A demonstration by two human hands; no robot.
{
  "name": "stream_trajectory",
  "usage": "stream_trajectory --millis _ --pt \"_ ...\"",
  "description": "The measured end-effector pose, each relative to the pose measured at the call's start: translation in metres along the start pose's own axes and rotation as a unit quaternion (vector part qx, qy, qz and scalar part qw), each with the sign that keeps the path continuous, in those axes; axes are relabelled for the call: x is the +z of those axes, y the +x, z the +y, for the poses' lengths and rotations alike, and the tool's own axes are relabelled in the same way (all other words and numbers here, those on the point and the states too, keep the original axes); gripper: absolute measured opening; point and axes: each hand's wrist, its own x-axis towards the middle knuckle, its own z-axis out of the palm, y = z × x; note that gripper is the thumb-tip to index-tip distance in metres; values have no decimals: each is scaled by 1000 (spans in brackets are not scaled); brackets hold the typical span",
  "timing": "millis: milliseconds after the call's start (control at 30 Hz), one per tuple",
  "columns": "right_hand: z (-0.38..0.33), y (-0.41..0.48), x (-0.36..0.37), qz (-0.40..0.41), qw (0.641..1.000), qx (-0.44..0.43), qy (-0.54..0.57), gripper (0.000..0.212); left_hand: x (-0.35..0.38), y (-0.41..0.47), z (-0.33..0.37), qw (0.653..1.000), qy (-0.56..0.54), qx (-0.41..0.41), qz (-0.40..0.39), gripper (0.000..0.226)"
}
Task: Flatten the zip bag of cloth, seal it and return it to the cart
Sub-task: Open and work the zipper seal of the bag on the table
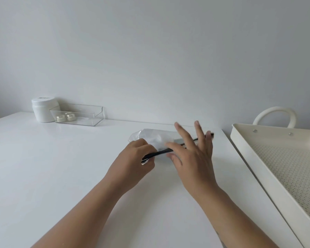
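Note:
A clear zip bag (151, 137) with white cloth inside lies on the white table (61, 158), puffed up at its far end. Its black zip strip runs along the near edge. My left hand (134, 161) pinches the left end of that strip. My right hand (191, 151) hovers flat over the bag's right part with fingers spread, hiding that part. The cream cart (268, 158), with a perforated tray and a looped handle, stands to the right of the table.
At the table's back left stand a white jar (43, 109) and a clear plastic box (79, 114) holding two small gold-lidded pots. A plain wall rises behind. The table's right edge borders the cart.

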Motion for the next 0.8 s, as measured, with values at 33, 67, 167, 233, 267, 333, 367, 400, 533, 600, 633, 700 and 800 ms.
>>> stream_trajectory --millis 33,67,167,233,267,333,367,400,533,600,633,700,800 --pt "2 -1 2 -5 1000 9 11 14 1 0 -1 1000 -7 -2 4 12" --pt "4 -2 3 -12 999 23 28 9 1 0 -3 1000 -17 -11 8 12" --pt "10 -3 5 -23 996 61 54 15 2 -2 -11 997 -56 -51 11 21" --pt "13 -3 5 -16 993 86 74 15 0 -4 -14 990 -102 -94 25 28" --pt "14 -3 4 -12 992 98 84 14 -1 -5 -16 984 -127 -117 34 28" --pt "17 -4 3 -9 988 120 92 13 -2 -4 -19 973 -159 -164 38 22" --pt "18 -5 3 -9 988 126 92 13 -2 -3 -20 968 -169 -183 34 16" --pt "18 -4 2 -11 987 129 92 13 -1 -3 -19 964 -178 -195 34 12" --pt "10 -2 0 -25 990 101 94 15 2 -1 -16 963 -188 -191 36 13" --pt "3 -2 2 -31 992 70 104 20 3 -1 -13 965 -188 -179 31 19" --pt "-1 -2 3 -26 991 64 114 16 3 -1 -14 966 -186 -175 29 20" --pt "-3 -2 5 -13 989 72 131 11 5 -2 -14 968 -177 -174 24 16" --pt "3 -3 5 3 983 109 145 13 8 -2 -16 971 -163 -173 8 16"
